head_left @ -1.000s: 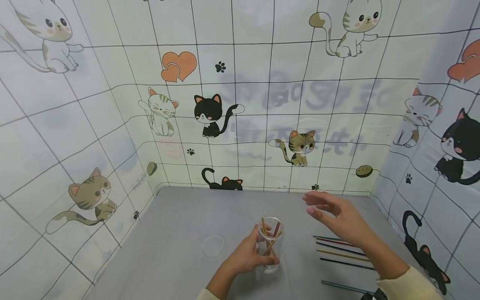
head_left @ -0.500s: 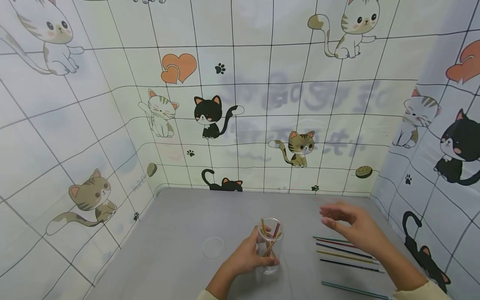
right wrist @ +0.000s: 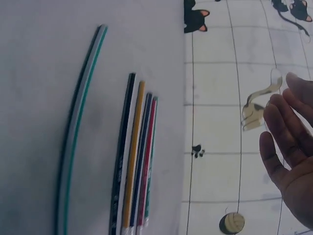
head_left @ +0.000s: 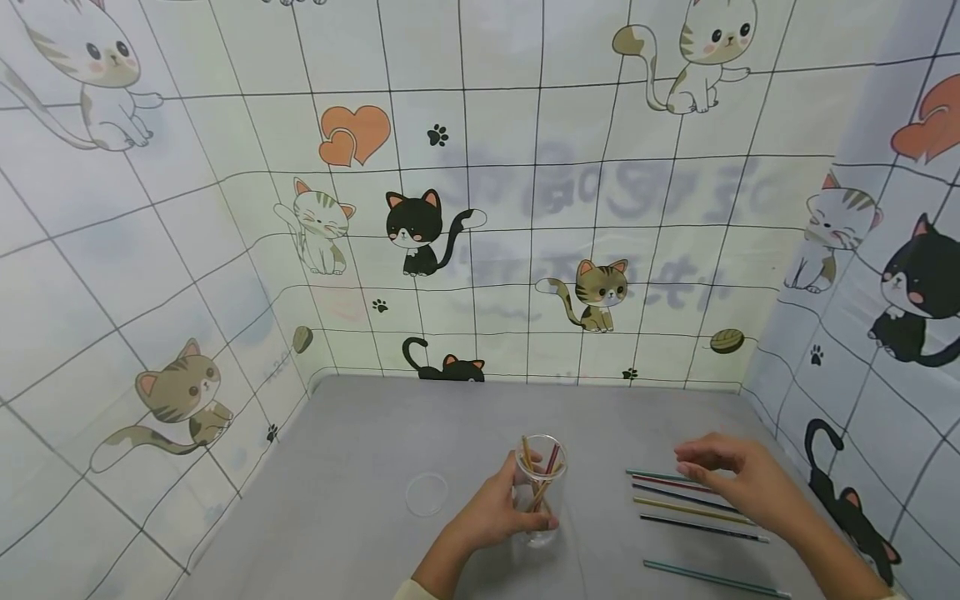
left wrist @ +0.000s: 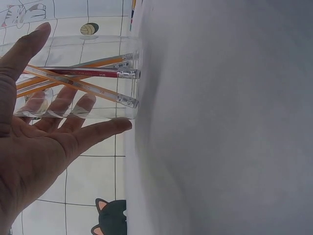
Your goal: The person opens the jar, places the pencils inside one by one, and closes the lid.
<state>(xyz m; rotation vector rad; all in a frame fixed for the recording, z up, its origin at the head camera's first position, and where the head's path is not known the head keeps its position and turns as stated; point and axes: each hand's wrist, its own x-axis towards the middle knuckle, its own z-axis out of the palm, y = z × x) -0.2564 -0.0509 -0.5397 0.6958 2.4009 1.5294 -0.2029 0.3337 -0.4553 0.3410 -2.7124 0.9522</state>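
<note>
In the head view my left hand (head_left: 487, 510) holds a clear glass cup (head_left: 553, 497) upright near the front middle of the table. Several pencils stand criss-crossed inside it; the left wrist view shows a dark red pencil (left wrist: 100, 72) among orange ones, eraser ends down. My right hand (head_left: 750, 477) hovers with loosely bent fingers above the far end of a row of loose pencils, gripping nothing. That row has a yellow pencil (head_left: 693, 511), a black pencil (head_left: 703, 528), and dark blue, red and green ones. Closer to me lies a separate green pencil (head_left: 712, 578).
A thin transparent round piece (head_left: 427, 495) lies on the grey table (head_left: 337, 533) left of the cup. White cloth walls (head_left: 502, 192) printed with cats and grid lines enclose the table at the back and both sides.
My right hand has moved right and down, from beyond the cup to over the pencil row. The left hand and cup have stayed in place.
</note>
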